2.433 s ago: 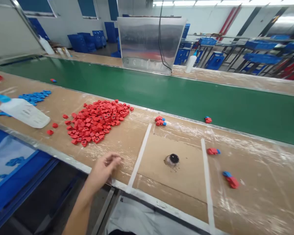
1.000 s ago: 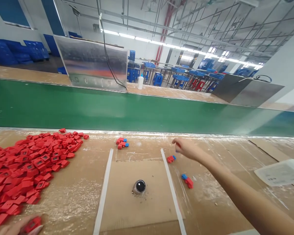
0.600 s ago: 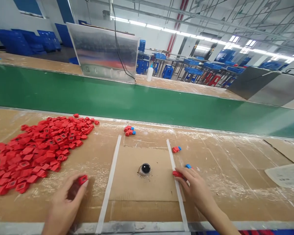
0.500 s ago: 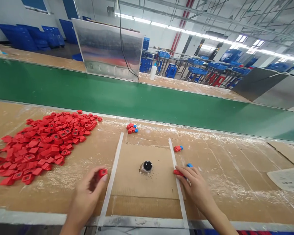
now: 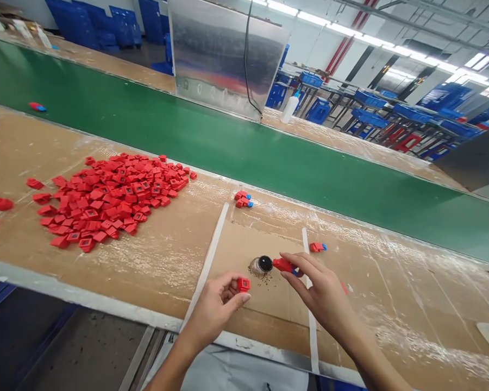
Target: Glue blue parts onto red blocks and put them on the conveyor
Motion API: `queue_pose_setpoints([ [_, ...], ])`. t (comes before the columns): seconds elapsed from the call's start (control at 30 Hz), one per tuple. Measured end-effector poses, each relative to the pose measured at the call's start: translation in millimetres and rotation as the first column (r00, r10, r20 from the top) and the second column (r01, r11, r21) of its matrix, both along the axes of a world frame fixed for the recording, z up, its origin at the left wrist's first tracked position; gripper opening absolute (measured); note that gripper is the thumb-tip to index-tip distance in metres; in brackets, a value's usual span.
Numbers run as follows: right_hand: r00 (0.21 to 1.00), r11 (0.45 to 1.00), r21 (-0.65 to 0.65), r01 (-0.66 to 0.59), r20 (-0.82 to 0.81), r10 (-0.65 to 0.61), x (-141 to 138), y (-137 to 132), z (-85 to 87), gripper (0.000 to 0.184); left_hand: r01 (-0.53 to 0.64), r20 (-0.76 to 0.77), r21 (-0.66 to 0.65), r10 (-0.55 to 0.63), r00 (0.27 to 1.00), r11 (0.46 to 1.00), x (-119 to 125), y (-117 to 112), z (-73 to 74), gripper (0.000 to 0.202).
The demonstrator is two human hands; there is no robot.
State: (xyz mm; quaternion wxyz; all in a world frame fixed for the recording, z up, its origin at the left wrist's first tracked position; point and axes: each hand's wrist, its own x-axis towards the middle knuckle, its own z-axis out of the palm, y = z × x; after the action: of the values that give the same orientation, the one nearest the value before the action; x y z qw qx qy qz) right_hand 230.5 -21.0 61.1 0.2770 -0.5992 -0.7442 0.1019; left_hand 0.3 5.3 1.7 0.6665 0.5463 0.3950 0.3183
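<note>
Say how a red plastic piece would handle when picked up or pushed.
The red plastic piece held in the left hand is probably light and stiff: fingertips alone pinch it, and it shows no bend. Being flat and square, it would likely slide rather than roll, as the pile of pieces lies flat.

The plastic parts [image 5: 114, 201] are red, the conveyor belt [image 5: 146, 136] green, the crates [image 5: 89, 24] blue.

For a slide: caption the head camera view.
Left hand holds a red block, right hand a red-blue piece, beside a red heap.
</note>
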Motion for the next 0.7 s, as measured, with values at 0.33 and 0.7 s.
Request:
queue_pose_setpoints([
  [0.33,1.0,0.998,-0.055,-0.015,-0.014,0.014,-3.3,-1.1,-9.8,0.018,0.004,-0.021,0.018,-0.003,1.0,1.0,-1.9,-3.6,5.5,0.019],
  [0.7,0.999,0.998,-0.053,-0.033,0.02,0.034,-7.3,0.1,-7.5,0.018,0.023,-0.021,0.024,-0.022,1.0,0.999,-3.0,-3.9,5.5,0.014],
])
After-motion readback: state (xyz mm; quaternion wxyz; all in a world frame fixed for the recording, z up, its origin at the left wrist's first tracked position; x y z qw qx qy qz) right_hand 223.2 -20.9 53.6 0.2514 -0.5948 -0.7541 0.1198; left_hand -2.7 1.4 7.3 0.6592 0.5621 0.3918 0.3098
